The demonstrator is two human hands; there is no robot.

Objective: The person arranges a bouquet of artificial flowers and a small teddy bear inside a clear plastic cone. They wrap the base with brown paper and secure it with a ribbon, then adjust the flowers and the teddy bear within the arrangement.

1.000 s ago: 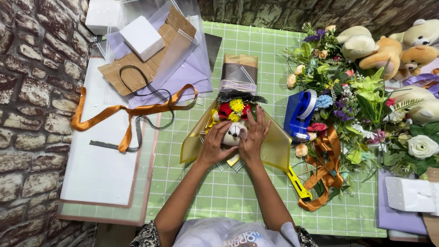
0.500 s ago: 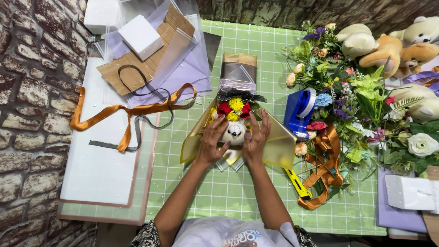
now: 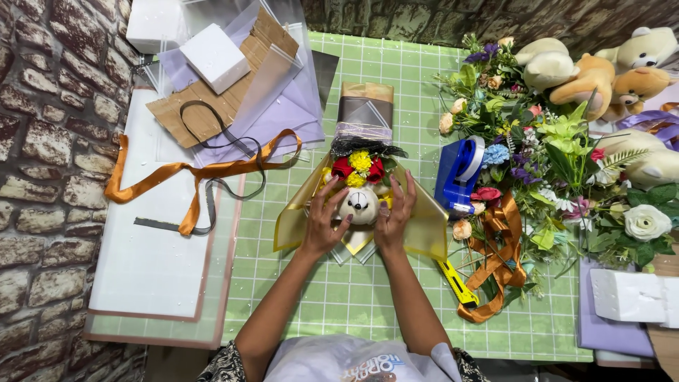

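Observation:
A small bouquet lies on the green cutting mat (image 3: 339, 297): a little cream teddy bear (image 3: 361, 205) with red and yellow flowers (image 3: 359, 167) above it, wrapped in translucent gold sheet (image 3: 428, 226). My left hand (image 3: 325, 221) rests against the bear's left side, fingers spread on the wrap. My right hand (image 3: 395, 216) presses the wrap on the bear's right side. Both hands cup the bear between them.
A blue tape dispenser (image 3: 458, 173) stands right of the bouquet, next to a pile of artificial flowers (image 3: 544, 155) and plush bears (image 3: 601, 71). An orange ribbon (image 3: 191, 173) trails left over white boards. A yellow utility knife (image 3: 456, 283) lies by my right forearm. White foam blocks (image 3: 212, 56) sit at the back left.
My hands have spread a little apart on the wrap, uncovering the bear's face. The bouquet stays in place.

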